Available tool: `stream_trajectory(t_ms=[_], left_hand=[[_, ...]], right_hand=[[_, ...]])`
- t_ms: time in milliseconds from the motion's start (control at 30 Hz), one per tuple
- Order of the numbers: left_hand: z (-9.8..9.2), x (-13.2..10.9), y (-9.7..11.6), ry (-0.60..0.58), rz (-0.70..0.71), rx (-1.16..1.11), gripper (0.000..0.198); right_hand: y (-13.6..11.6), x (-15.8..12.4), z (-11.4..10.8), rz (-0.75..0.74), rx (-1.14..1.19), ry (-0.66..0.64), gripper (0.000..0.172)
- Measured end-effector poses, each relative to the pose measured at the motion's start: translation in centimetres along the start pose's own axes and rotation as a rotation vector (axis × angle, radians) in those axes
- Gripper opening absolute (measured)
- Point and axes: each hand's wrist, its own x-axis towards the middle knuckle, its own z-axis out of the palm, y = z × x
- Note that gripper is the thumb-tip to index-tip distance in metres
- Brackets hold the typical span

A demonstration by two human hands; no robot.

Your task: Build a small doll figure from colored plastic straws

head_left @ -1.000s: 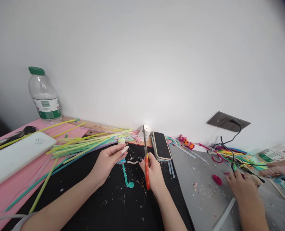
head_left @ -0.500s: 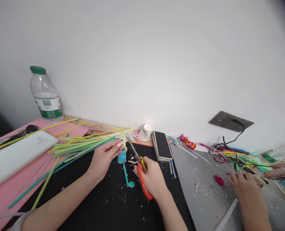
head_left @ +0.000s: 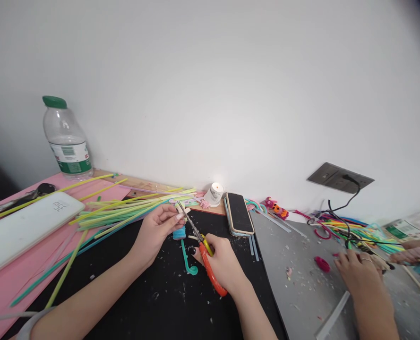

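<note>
My left hand pinches a small pale-yellow fuzzy piece between thumb and fingers; its exact shape is too small to make out. Red-and-yellow scissors are in my right hand, fingers wrapped round the handles. Their blades point up and left, with the tips at the pale piece. Just below my left fingertips lies a blue fuzzy coil, partly hidden by the hand. A teal pipe cleaner with a curled end extends down from it over the black mat.
Several green and yellow pipe cleaners lie left of the mat beside a white power bank. A bottle, paper cup and phone stand or lie toward the wall. Another person's hand works at right.
The scissors' blades have moved left and come closer together, their tips now at the pale piece. My left fingers have shifted and the piece shows more. Both hands keep their grip.
</note>
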Motion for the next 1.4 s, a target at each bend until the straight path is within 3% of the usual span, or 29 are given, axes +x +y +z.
stream_trajectory(t_ms=[433,567,700,800,967,1167,1400], left_hand=[[-0.3,0.2,0.3,-0.079,-0.045,-0.128,0.02],[-0.4,0.3,0.5,-0.21,-0.103,-0.199,0.029],[-1.1,0.5,0.6,-0.36,-0.121,-0.27,0.029],[-1.5,0.6,0.8,-0.408,-0.127,-0.288,0.031],[-1.3,0.3,1.3,-0.446,-0.162,-0.291,0.039],[-1.3,0.3,1.4,-0.43,-0.165,-0.294,0.034],[-1.4,0.4,1.2,-0.487,-0.168,-0.315,0.029]], right_hand=[[0.6,0.3,-0.7,-0.064,0.329,-0.205,0.04],[0.1,0.1,-0.7,-0.094,0.362,-0.257,0.038],[-0.3,-0.2,-0.5,-0.164,0.361,-0.237,0.039],[-0.2,-0.2,-0.3,-0.212,0.343,-0.225,0.04],[-0.3,-0.3,-0.2,-0.223,0.351,-0.23,0.04],[-0.5,-0.3,-0.2,-0.217,0.354,-0.235,0.038],[-0.4,-0.3,-0.2,-0.214,0.38,-0.249,0.038]])
